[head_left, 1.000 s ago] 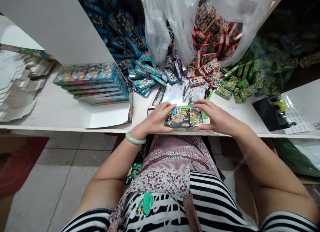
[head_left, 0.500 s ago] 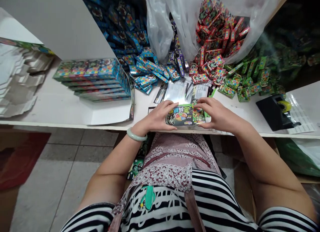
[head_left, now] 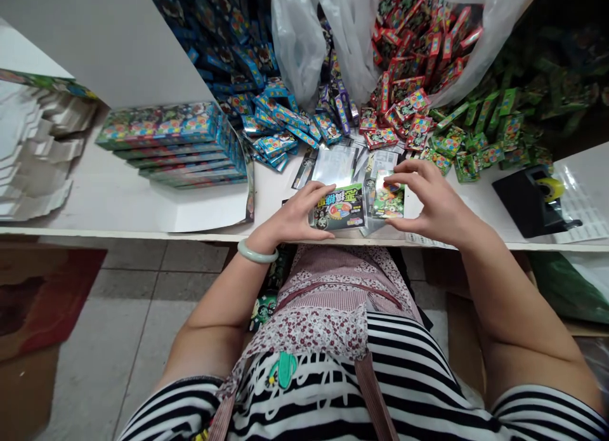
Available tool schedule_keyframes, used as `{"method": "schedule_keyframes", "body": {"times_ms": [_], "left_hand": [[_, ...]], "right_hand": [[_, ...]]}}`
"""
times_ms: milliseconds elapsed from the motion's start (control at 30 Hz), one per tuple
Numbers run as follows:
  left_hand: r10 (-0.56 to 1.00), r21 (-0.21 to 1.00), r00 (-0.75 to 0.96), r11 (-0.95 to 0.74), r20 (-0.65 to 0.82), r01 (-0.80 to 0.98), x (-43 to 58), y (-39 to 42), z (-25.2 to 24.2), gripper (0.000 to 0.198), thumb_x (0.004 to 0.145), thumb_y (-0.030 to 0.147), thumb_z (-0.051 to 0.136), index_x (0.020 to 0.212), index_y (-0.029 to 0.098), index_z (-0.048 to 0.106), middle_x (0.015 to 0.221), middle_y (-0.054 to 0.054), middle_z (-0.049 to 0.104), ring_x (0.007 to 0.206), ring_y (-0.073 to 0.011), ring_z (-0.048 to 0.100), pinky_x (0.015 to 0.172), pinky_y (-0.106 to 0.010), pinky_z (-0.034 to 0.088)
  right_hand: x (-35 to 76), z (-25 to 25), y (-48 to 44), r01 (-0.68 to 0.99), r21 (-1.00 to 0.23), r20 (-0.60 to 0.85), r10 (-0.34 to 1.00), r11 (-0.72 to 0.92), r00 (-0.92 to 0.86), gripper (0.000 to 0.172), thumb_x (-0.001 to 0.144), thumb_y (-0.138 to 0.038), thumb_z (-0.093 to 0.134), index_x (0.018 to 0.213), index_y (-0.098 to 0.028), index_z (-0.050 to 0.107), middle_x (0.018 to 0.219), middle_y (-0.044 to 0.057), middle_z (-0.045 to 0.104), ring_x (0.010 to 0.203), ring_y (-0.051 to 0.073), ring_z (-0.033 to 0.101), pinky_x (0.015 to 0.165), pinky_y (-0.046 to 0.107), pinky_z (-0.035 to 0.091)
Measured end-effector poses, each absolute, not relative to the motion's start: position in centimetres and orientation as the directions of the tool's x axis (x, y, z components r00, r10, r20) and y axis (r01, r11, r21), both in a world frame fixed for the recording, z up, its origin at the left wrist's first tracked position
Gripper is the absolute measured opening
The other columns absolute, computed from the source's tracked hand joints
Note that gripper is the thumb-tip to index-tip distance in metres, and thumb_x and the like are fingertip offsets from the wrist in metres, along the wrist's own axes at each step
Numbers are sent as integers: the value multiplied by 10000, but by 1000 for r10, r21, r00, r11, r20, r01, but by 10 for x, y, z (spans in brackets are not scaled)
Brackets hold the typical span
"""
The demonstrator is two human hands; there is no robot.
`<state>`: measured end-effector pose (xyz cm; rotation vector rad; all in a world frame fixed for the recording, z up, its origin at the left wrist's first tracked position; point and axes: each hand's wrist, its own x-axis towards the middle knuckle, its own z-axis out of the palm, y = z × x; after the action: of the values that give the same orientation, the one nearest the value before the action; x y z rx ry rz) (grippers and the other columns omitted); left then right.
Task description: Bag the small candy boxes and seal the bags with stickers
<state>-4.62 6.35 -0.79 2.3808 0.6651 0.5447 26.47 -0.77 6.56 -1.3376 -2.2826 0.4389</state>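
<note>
My left hand [head_left: 294,214], with a pale green bangle at the wrist, grips a black printed packet [head_left: 339,207] by its left end near the front edge of the white table [head_left: 118,203]. My right hand [head_left: 431,198] pinches a small green box [head_left: 389,202] just right of the packet. A clear sleeve seems to run from the packet toward the green box, though glare hides its edges. Flat clear bags [head_left: 335,164] lie on the table just beyond both hands.
Heaps of small boxes fill the back: blue [head_left: 259,105], red [head_left: 409,60] spilling from a clear plastic bag [head_left: 333,28], green [head_left: 490,136]. A stack of flat blue packs [head_left: 166,143] stands at left, folded white cartons [head_left: 33,155] at far left, a black tape dispenser [head_left: 528,200] at right.
My right hand has slid to the right with the small green box, which now shows apart from the black packet. The left hand has stayed on the packet.
</note>
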Motion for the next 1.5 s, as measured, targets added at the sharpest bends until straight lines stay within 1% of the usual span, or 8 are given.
{"method": "schedule_keyframes", "body": {"times_ms": [167,433,667,867,1133,1300,1400,1500], "left_hand": [[565,618,784,-720,258,316,-44,63,-9,1032,705,603,822,1550,242,352,1351,-144,472,1269,-335,509,1094,-539,464],[578,562,754,-752,311,344,-47,61,-11,1047,733,614,798,1580,260,293,1359,-135,453,1286,-327,484,1112,-532,452],[586,517,740,-768,330,378,-43,61,-12,1080,723,641,795,1584,248,274,1393,-145,441,1315,-341,466,1128,-543,436],[568,502,744,-785,353,362,-42,59,-16,1084,722,654,789,1581,240,273,1378,-144,446,1288,-333,494,1100,-530,463],[603,489,705,-774,373,402,-45,62,-21,1087,688,699,788,1553,224,330,1355,-147,466,1285,-337,506,1101,-525,466],[675,523,613,-725,412,447,-47,66,-24,1083,680,731,775,1539,229,347,1358,-150,483,1283,-348,513,1133,-557,422],[686,512,592,-720,422,469,-50,69,-22,1111,650,747,785,1534,232,352,1356,-151,491,1296,-359,502,1144,-568,406],[688,496,594,-720,417,485,-51,70,-19,1111,652,751,782,1535,236,346,1362,-152,487,1299,-359,498,1145,-566,404]], "right_hand": [[256,54,-12,713,-444,305,840,543,-450,591,807,-361,750,1352,-286,534,1336,133,504,1243,354,492,1034,584,437],[262,57,-14,664,-465,286,809,585,-513,570,815,-376,753,1334,-280,537,1317,125,506,1217,331,507,1020,543,455],[255,51,-16,760,-383,389,838,525,-383,621,815,-383,754,1374,-320,490,1372,120,459,1262,371,451,1027,600,414],[244,47,-17,761,-360,381,829,540,-409,561,838,-334,731,1349,-323,499,1387,118,443,1282,367,430,1053,614,397],[262,56,-15,704,-405,313,812,583,-492,530,852,-418,726,1326,-311,513,1373,111,451,1260,334,446,1020,564,435],[257,49,-23,726,-445,331,849,525,-411,544,836,-377,737,1327,-314,511,1371,113,462,1263,345,451,1010,566,438],[257,47,-26,728,-459,345,857,509,-382,554,825,-391,742,1322,-313,511,1355,118,477,1252,350,467,1011,580,441],[261,50,-24,747,-456,386,864,483,-324,563,809,-421,750,1313,-307,524,1353,121,472,1269,368,465,1054,619,404]]}}
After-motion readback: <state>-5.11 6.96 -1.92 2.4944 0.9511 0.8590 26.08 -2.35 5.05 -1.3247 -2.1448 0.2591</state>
